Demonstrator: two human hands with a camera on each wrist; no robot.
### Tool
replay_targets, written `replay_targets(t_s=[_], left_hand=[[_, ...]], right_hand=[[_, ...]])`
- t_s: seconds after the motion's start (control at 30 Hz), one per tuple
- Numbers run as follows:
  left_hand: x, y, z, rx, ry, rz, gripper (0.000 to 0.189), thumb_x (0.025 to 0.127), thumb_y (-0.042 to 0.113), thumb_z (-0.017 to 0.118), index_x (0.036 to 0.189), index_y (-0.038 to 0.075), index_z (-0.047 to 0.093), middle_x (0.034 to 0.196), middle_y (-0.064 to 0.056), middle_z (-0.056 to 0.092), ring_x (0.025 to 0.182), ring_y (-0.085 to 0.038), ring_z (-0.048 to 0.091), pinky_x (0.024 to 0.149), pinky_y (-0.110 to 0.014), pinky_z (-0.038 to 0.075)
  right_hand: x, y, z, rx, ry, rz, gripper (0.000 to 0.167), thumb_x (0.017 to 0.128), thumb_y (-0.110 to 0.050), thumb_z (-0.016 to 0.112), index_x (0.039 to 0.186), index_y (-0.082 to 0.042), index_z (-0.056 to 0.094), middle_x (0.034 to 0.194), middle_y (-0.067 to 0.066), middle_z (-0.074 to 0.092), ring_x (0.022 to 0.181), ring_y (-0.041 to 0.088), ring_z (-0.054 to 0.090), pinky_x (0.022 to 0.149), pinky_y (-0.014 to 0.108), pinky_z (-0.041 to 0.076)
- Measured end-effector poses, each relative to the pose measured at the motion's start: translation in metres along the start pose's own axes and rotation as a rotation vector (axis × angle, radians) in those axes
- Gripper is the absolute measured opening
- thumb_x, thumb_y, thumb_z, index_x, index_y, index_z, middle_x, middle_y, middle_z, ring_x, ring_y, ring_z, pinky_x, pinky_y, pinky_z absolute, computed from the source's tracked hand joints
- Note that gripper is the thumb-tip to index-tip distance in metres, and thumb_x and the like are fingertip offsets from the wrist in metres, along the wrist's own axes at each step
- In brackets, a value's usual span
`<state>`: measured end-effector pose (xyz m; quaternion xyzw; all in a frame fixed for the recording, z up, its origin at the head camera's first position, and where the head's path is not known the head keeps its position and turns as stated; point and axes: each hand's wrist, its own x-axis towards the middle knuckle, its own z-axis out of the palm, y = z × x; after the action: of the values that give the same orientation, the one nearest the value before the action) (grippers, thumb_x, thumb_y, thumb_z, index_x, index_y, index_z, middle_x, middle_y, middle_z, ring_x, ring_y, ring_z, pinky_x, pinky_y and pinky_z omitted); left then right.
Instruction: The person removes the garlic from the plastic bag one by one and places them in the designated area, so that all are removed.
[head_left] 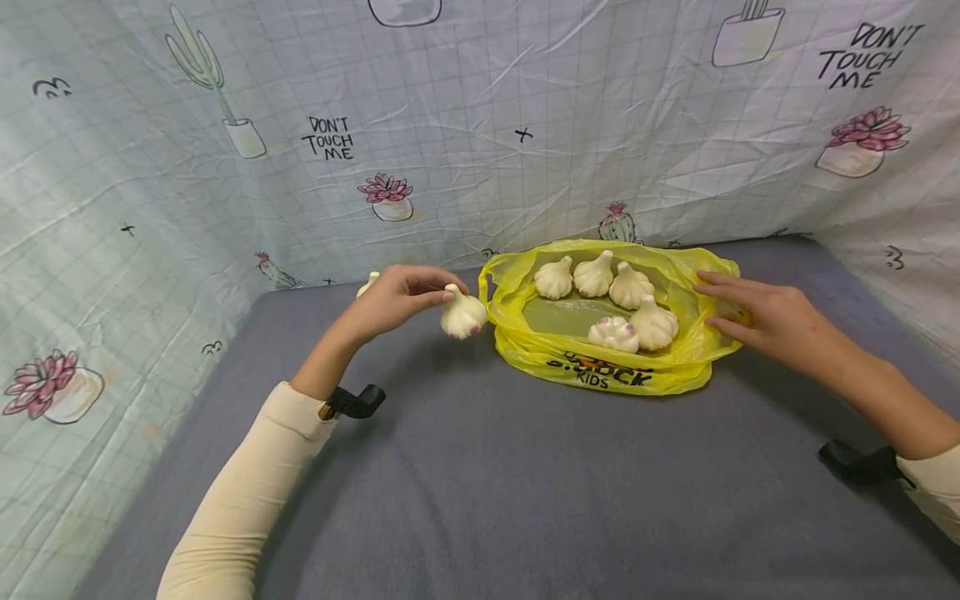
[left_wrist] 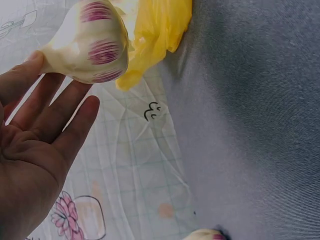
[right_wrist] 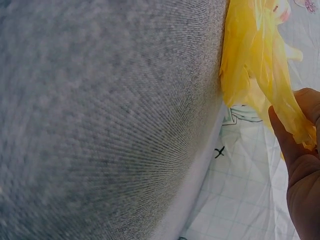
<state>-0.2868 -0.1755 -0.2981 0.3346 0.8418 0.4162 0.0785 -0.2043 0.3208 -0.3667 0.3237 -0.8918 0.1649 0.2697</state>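
My left hand (head_left: 401, 300) pinches a garlic bulb (head_left: 463, 315) by its stem, just left of a yellow plastic bag (head_left: 525, 343). In the left wrist view, the bulb (left_wrist: 90, 42) shows purple streaks, and the thumb and fingertips meet at its neck. The bag lies with its mouth spread wide, several garlic bulbs (head_left: 595, 275) inside. At the bag's right side my right hand (head_left: 780, 321) grips its edge; the right wrist view has the thumb and a finger around the yellow plastic (right_wrist: 280, 95). Another garlic bulb (head_left: 367, 283) is partly hidden behind my left hand.
A grey cloth (head_left: 465, 492) covers the table. Behind it and at the sides hangs a pale curtain (head_left: 450, 100) printed with potted plants and lettering. Black straps (head_left: 358, 402) sit at both wrists.
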Motion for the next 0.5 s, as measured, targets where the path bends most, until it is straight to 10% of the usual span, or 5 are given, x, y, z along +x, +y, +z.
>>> replay_targets(t_s=[0.5], left_hand=[[-0.0076,-0.0068,-0.0011,0.005,-0.002,-0.025,0.021,0.101,0.021,0.066,0.119,0.013,0.076,0.117,-0.003,0.074,0.108,-0.017,0.068,0.093,-0.045,0.055]], right_hand=[[-0.0012,-0.0004,0.0006,0.009,0.013,-0.014,0.045,0.086,-0.012,0.082,0.125,0.004,0.069,0.129,0.024,0.065,0.06,0.001,0.048,0.053,0.017,0.038]])
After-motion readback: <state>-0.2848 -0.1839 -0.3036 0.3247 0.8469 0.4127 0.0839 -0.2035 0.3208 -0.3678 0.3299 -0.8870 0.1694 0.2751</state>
